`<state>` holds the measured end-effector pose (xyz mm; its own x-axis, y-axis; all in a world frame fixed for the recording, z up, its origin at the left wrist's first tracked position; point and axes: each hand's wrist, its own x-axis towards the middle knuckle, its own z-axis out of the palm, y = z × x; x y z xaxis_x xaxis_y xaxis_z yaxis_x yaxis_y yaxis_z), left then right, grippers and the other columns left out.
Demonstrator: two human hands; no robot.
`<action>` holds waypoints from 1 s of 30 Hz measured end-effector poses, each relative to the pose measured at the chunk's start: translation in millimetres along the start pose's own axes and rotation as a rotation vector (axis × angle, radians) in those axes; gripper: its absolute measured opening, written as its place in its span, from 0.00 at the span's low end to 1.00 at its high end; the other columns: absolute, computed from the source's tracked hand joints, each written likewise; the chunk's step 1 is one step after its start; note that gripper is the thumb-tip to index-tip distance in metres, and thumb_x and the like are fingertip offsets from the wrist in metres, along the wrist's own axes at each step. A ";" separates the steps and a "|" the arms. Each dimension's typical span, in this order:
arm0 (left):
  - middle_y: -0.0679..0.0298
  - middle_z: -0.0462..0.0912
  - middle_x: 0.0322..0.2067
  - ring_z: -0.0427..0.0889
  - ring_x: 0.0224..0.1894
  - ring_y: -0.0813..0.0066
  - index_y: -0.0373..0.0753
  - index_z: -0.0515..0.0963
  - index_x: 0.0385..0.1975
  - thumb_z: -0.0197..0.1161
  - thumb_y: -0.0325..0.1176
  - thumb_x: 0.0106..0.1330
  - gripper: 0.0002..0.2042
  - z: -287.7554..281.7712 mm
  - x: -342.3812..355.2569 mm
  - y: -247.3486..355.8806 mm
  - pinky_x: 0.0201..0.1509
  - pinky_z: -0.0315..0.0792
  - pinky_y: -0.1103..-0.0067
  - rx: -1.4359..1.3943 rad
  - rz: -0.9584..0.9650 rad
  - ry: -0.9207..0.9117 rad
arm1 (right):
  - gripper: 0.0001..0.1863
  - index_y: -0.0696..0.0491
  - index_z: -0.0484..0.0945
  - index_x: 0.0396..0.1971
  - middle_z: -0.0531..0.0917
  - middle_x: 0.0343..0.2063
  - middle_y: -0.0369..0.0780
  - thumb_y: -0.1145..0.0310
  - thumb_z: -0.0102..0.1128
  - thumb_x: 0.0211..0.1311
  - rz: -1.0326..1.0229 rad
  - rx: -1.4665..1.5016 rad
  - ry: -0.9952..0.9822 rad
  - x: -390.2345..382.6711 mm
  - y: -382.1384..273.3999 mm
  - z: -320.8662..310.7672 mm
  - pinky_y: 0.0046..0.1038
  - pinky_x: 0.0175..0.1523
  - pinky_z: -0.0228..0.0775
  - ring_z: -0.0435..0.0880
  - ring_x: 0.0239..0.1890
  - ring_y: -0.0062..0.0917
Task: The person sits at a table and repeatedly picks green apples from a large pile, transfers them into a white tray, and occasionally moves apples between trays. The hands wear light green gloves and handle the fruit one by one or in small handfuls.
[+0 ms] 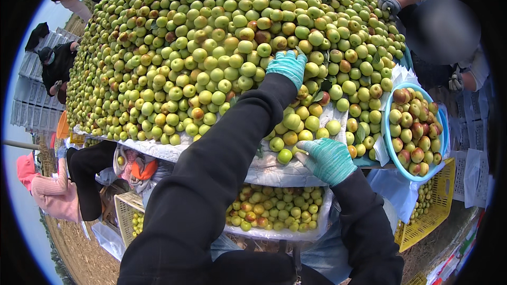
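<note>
A huge heap of small green jujubes, some with brown or red blush, covers the table in front of me. My left hand, in a teal glove with its fingertips uncovered, reaches into the heap; its fingers point away among the fruit and are mostly hidden. Nearer to me, my right hand, gloved alike, hovers at the heap's front edge with thumb and fingers apart. Beside its fingertips lies a bright green jujube on the white cloth. I see nothing held in the right hand.
Below the table edge, at my lap, stands a plastic-lined crate of jujubes. A blue basin of redder jujubes sits at the right, above a yellow crate. Co-workers stand at the far right and left; a person in pink sits at left.
</note>
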<state>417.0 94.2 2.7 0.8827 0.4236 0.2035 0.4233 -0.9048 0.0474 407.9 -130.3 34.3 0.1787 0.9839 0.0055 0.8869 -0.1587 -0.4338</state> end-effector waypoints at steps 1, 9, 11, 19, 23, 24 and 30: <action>0.54 0.73 0.46 0.73 0.51 0.54 0.41 0.70 0.48 0.56 0.31 0.60 0.15 1.8 -2.8 6.5 0.50 0.73 0.64 -0.080 0.041 -0.061 | 0.11 0.47 0.81 0.36 0.82 0.24 0.38 0.59 0.61 0.57 0.021 -0.001 -0.030 0.7 0.8 -1.4 0.35 0.33 0.72 0.82 0.28 0.33; 0.49 0.79 0.44 0.79 0.47 0.54 0.40 0.71 0.54 0.61 0.46 0.59 0.25 -38.6 51.4 -115.5 0.53 0.71 0.68 -0.192 -0.494 -0.137 | 0.09 0.47 0.81 0.34 0.82 0.23 0.38 0.61 0.63 0.55 0.013 0.022 0.102 -7.0 6.2 -6.8 0.33 0.30 0.71 0.81 0.25 0.32; 0.51 0.79 0.47 0.79 0.48 0.59 0.37 0.71 0.53 0.64 0.52 0.57 0.30 -30.9 68.9 -127.5 0.53 0.72 0.69 -0.119 -0.489 -0.296 | 0.09 0.47 0.81 0.33 0.81 0.21 0.38 0.61 0.63 0.55 0.017 0.013 0.057 -9.4 4.4 -4.7 0.34 0.32 0.71 0.81 0.24 0.32; 0.60 0.80 0.33 0.80 0.26 0.74 0.44 0.71 0.50 0.64 0.40 0.60 0.19 -17.4 67.5 -80.0 0.28 0.77 0.74 -0.503 -0.315 -0.122 | 0.13 0.53 0.76 0.40 0.79 0.35 0.44 0.66 0.61 0.55 0.525 -0.090 0.102 12.7 28.2 2.3 0.37 0.42 0.73 0.79 0.40 0.37; 0.65 0.75 0.23 0.76 0.18 0.77 0.43 0.71 0.38 0.61 0.34 0.62 0.08 -48.9 22.7 -60.1 0.15 0.71 0.78 -1.299 -0.439 0.062 | 0.16 0.52 0.74 0.45 0.78 0.40 0.43 0.69 0.61 0.55 0.323 -0.105 0.380 30.8 37.9 10.3 0.35 0.49 0.70 0.77 0.44 0.37; 0.66 0.74 0.21 0.73 0.14 0.80 0.43 0.70 0.38 0.61 0.33 0.63 0.08 -58.9 2.2 -56.9 0.11 0.68 0.81 -1.348 -0.393 0.102 | 0.19 0.50 0.73 0.48 0.77 0.44 0.42 0.72 0.60 0.55 0.178 -0.105 0.484 42.3 39.0 14.9 0.34 0.53 0.69 0.76 0.47 0.37; 0.64 0.70 0.19 0.71 0.11 0.72 0.41 0.68 0.37 0.59 0.39 0.64 0.11 -92.7 -154.9 -51.8 0.07 0.64 0.78 -1.674 -0.705 -0.127 | 0.17 0.38 0.78 0.43 0.72 0.54 0.36 0.66 0.59 0.51 0.066 -0.364 0.332 87.1 44.9 26.6 0.43 0.59 0.59 0.69 0.57 0.33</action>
<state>239.4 71.3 59.4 0.6916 0.6318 -0.3500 0.1245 0.3731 0.9194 451.9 -49.5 -8.7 0.3127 0.9008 0.3013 0.9499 -0.2963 -0.1000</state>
